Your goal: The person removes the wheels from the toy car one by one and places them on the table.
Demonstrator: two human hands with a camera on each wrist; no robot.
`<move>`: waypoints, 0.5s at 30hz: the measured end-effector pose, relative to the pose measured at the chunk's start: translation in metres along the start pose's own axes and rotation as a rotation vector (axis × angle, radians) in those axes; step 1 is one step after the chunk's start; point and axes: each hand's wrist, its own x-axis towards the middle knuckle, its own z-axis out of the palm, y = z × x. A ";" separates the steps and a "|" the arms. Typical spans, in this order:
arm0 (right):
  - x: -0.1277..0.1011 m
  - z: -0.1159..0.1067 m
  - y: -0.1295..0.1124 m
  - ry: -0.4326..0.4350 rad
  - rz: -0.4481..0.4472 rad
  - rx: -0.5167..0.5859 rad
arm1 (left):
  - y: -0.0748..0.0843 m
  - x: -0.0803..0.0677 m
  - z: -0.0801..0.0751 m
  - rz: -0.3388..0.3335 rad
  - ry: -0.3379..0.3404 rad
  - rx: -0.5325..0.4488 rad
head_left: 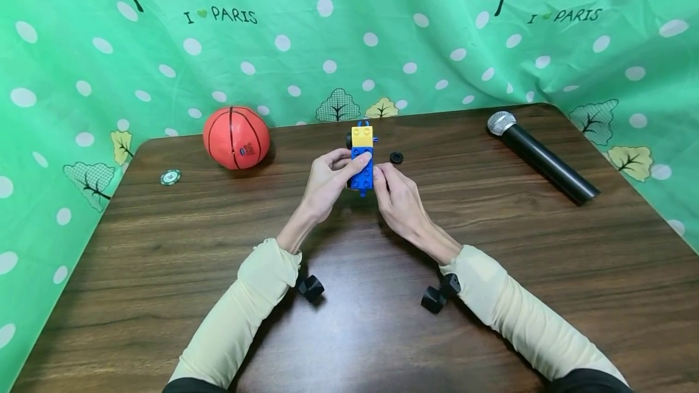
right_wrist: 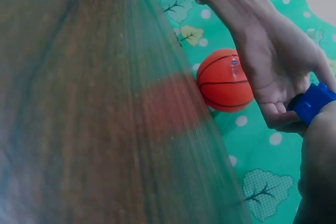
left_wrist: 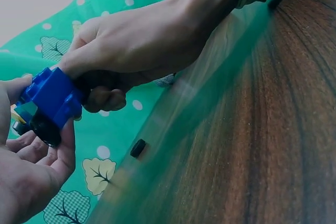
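Note:
My left hand (head_left: 326, 182) grips a toy car of yellow and blue building blocks (head_left: 362, 178), its thumb on top of the blue part. A black wheel (left_wrist: 46, 129) shows on the car's left side, while a bare blue axle stub (head_left: 375, 139) juts from its front right. At the car's rear right side, my right hand (head_left: 401, 199) pinches a dark round wheel (left_wrist: 97, 80) against it, largely covered by the fingers. Another black wheel (head_left: 396, 157) lies flat on the table just beyond the right hand.
An orange toy basketball (head_left: 236, 138) rests at the table's back left, near a green-and-white chip (head_left: 170, 177). A black microphone (head_left: 546, 159) with a silver head lies at the back right. Behind the wooden table (head_left: 164, 272) hangs a green dotted cloth (head_left: 349, 29).

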 end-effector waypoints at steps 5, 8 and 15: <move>-0.001 -0.003 0.003 -0.020 -0.034 0.007 | 0.000 -0.001 0.001 -0.009 -0.016 -0.033; -0.001 -0.005 0.005 -0.028 -0.047 0.014 | 0.000 -0.001 0.001 -0.019 -0.027 -0.046; 0.000 -0.007 0.009 -0.038 -0.094 0.051 | 0.003 0.000 -0.004 -0.043 -0.060 -0.121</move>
